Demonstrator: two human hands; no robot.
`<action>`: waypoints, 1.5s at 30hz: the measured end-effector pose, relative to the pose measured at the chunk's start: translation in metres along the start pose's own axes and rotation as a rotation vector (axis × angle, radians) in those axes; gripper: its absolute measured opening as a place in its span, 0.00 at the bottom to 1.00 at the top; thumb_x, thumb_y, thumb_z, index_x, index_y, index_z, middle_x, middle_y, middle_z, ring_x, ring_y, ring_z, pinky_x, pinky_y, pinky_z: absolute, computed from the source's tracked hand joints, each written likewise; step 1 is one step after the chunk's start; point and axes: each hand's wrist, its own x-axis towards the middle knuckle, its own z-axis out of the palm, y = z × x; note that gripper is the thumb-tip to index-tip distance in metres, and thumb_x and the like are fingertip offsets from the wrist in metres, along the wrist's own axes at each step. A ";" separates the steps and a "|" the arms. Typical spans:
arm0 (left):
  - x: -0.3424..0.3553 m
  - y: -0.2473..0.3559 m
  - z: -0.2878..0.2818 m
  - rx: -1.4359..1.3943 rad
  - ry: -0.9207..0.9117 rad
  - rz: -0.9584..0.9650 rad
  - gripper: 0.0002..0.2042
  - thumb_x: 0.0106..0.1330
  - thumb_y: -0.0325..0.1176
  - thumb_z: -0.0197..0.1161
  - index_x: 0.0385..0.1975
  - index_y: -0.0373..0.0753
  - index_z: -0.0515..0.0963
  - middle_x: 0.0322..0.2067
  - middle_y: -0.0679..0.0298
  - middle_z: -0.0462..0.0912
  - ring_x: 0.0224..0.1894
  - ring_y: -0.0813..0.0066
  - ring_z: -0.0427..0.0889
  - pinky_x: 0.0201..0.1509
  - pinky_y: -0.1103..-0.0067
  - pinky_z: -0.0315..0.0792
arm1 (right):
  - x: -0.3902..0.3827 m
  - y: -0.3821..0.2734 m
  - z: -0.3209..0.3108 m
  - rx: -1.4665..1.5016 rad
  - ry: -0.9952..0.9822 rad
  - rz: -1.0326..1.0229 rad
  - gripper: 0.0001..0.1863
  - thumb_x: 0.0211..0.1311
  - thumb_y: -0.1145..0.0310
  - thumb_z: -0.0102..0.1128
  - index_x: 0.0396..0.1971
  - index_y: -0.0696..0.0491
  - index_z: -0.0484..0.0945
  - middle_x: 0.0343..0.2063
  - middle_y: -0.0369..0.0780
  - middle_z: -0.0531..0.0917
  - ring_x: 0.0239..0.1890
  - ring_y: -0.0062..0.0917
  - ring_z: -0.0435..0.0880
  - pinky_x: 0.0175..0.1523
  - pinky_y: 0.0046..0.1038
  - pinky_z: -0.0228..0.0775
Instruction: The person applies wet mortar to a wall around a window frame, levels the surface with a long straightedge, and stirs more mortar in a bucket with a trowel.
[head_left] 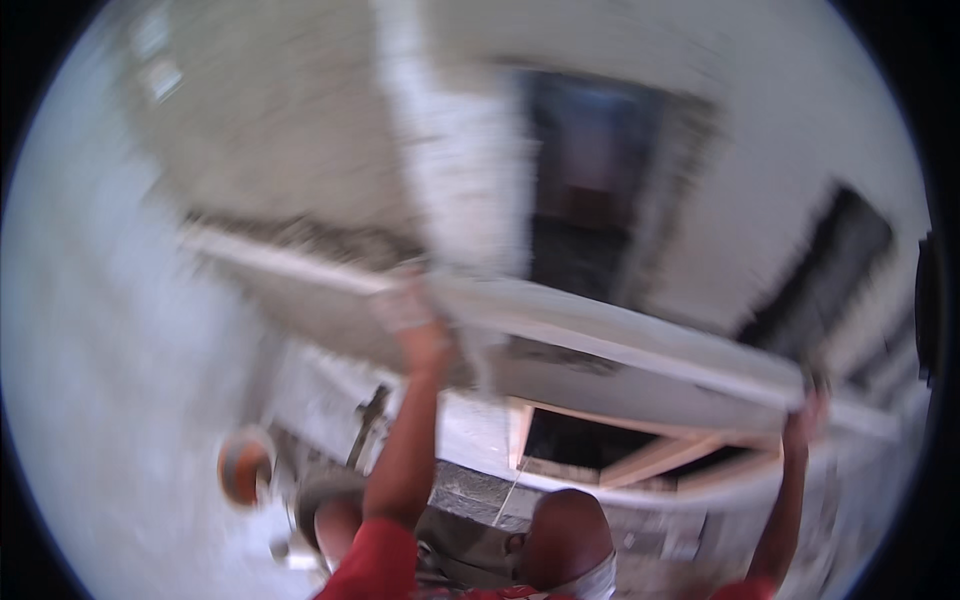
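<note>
A long pale board (620, 335) slants across the view, its left end farther up in the picture than its right. My left hand (408, 315), whitish with dust, grips it left of the middle. Close to the right end, my right hand (806, 418) is closed on the same board; motion blur softens the fingers of both. Rough grey mortar (310, 238) lies along the board's upper edge at the left. Both arms are stretched out and bare below red sleeves.
Beneath the board a light wooden frame (640, 472) surrounds a dark opening. An orange-and-white bucket (243, 468) stands lower left, near a dark tool (370, 415) of unclear kind. Beyond are a dark doorway (590, 180) and a black strip (825, 265).
</note>
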 end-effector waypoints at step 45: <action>-0.038 0.013 0.039 -1.216 0.312 -0.875 0.16 0.60 0.31 0.59 0.43 0.38 0.62 0.37 0.64 0.69 0.37 0.79 0.70 0.39 0.79 0.69 | 0.025 -0.028 -0.039 -0.334 0.129 -0.146 0.19 0.66 0.60 0.43 0.54 0.51 0.70 0.52 0.43 0.75 0.56 0.45 0.72 0.56 0.53 0.60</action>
